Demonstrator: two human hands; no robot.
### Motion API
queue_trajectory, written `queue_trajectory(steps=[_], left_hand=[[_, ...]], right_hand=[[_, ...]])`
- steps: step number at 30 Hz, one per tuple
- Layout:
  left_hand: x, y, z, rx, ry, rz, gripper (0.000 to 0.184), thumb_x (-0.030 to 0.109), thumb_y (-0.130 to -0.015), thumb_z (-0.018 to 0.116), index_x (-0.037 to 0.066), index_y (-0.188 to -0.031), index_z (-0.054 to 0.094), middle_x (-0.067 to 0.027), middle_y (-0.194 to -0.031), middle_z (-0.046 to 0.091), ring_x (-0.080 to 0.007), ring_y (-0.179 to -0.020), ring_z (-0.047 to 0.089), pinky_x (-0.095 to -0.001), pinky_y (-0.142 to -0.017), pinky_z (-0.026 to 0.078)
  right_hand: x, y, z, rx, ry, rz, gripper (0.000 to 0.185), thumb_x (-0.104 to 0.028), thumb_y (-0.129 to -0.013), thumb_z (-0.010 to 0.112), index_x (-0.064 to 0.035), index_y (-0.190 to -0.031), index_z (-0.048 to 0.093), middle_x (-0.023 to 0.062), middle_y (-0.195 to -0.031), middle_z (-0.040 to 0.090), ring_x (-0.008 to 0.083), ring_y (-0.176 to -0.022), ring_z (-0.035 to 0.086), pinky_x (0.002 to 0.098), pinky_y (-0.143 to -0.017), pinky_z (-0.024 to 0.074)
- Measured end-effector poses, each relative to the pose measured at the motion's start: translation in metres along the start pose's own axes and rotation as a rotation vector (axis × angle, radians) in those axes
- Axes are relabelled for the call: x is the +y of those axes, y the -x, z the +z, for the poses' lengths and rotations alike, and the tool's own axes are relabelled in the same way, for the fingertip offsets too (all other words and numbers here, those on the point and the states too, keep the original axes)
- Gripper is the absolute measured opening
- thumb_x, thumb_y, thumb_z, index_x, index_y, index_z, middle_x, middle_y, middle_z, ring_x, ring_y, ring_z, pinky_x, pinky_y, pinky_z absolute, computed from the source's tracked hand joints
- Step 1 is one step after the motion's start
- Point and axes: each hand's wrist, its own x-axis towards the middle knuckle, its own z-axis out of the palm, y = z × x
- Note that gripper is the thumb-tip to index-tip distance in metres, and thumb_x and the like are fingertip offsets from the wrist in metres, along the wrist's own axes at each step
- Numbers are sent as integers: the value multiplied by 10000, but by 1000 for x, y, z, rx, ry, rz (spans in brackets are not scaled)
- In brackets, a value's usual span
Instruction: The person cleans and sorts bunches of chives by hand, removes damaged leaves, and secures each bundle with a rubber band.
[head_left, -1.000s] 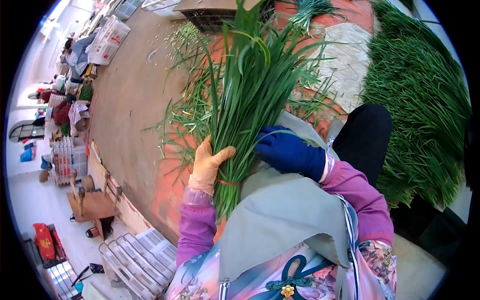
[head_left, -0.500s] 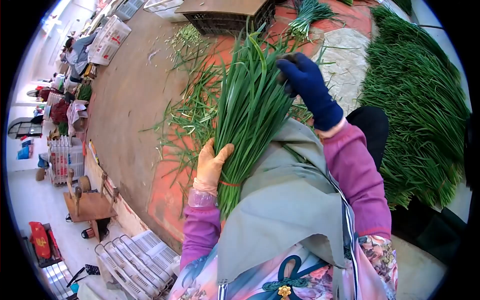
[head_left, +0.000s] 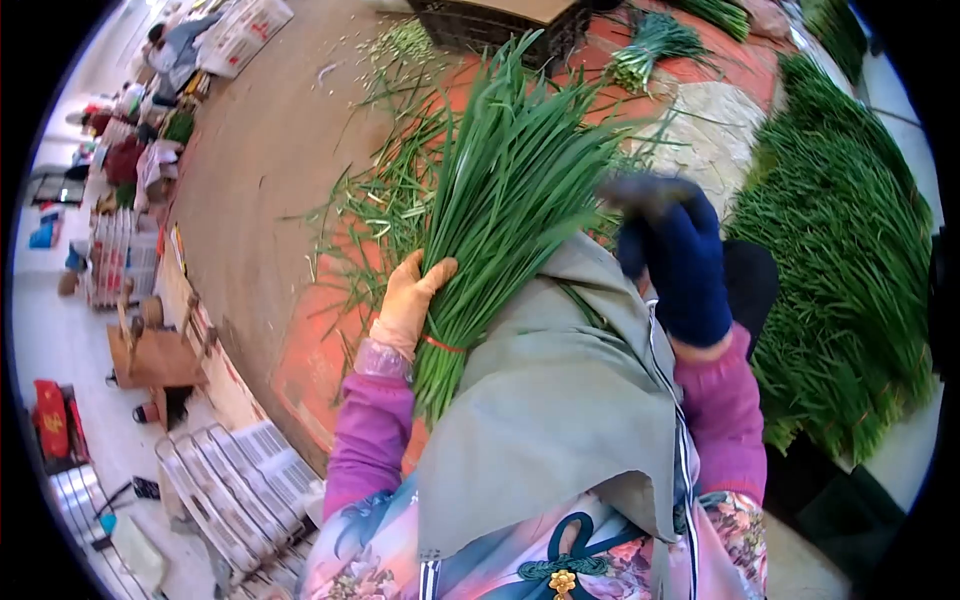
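A bunch of long green chives [head_left: 520, 190] lies slanted across my lap, its leaf tips fanned out towards the upper right. My left hand [head_left: 408, 302], in a pale orange glove, is closed round the lower part, thumb on top. Just below that hand a red band [head_left: 443, 345] circles the stems. My right hand [head_left: 680, 255], in a dark blue glove with darker fingertips, is to the right of the leaves and apart from most of them. Motion smears its fingers, so their grip is unclear. A grey apron [head_left: 550, 390] covers my lap under the bunch.
Loose chive scraps [head_left: 400, 200] litter the red sheet [head_left: 310, 350] at left. A large heap of chives [head_left: 830, 260] lies at right, with a smaller bunch [head_left: 655, 48] at the back. A black crate [head_left: 500, 30] stands ahead; white crates [head_left: 235, 490] stand lower left.
My right hand has moved down and right, away from the leaves. The leaf tips now spread further right. My left hand still holds the bunch, and the view has shifted slightly.
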Motion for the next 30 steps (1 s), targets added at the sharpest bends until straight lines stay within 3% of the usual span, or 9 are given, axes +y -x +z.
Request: queue_trajectory(steps=[3,6,8,12,17,19,20,22,30], left_hand=[[2,-4,-3,-8,-10,-73,357,155,-829,610,-65,-1092,510,-93,-958,612,-145,-813,591,-262,-721,489],[6,-3,2,52,-44,-79,354,165,-833,605,-58,-1094,514,-88,-954,613,-142,-797,593,-263,-714,492],[-7,-12,-8,82,-105,-60,356,173,-841,601,-45,-1107,509,-82,-947,613,-139,-785,592,-264,-709,492],[-6,-19,-9,161,-13,-211,602,256,-811,648,-62,-1247,380,-126,-1051,584,-178,-864,596,-279,-743,501],[32,-4,15,114,-19,-285,755,235,-786,682,-70,-1330,257,-157,-1202,499,-198,-998,550,-291,-811,480],[42,2,27,61,-39,-263,769,230,-785,684,-83,-1330,242,-167,-1204,495,-199,-997,550,-291,-813,479],[44,2,30,11,-62,-241,783,225,-783,685,-95,-1331,228,-177,-1205,490,-199,-996,550,-291,-816,478],[40,-1,32,-3,-72,-215,784,213,-786,682,-117,-1324,216,-183,-1174,507,-196,-987,552,-289,-810,479],[29,-7,30,-23,-49,-231,701,181,-784,683,-107,-1292,295,-143,-1092,555,-177,-898,582,-265,-735,496]], right_hand=[[3,38,-19,-697,-374,-191,324,-219,-894,478,91,-872,567,189,-746,628,320,-619,620,392,-628,524],[-21,66,-16,-1223,6,-274,211,-165,-884,527,28,-938,596,180,-1037,605,303,-899,610,356,-763,497],[-30,78,-12,-1300,170,-38,199,-161,-869,541,-11,-982,605,137,-1057,608,273,-854,614,310,-745,484],[-14,73,-13,-1173,191,102,221,-176,-867,539,-26,-1019,595,111,-898,635,266,-794,614,315,-689,479],[7,44,-37,-416,324,682,388,-320,-837,591,-10,-1070,578,133,-615,592,188,-536,594,318,-528,466],[34,24,-44,-667,1134,381,443,-394,-788,610,-51,-1068,578,165,-712,605,308,-647,599,369,-595,470],[40,21,-42,-663,1136,380,443,-394,-788,610,-51,-1068,578,165,-712,605,308,-647,599,369,-595,470],[50,15,-21,-732,1209,-149,436,-428,-757,622,-83,-1021,590,164,-696,604,323,-644,601,397,-587,470],[90,3,58,-843,1384,-229,210,-308,-702,627,-98,-703,627,131,-642,610,307,-635,623,403,-561,477]])
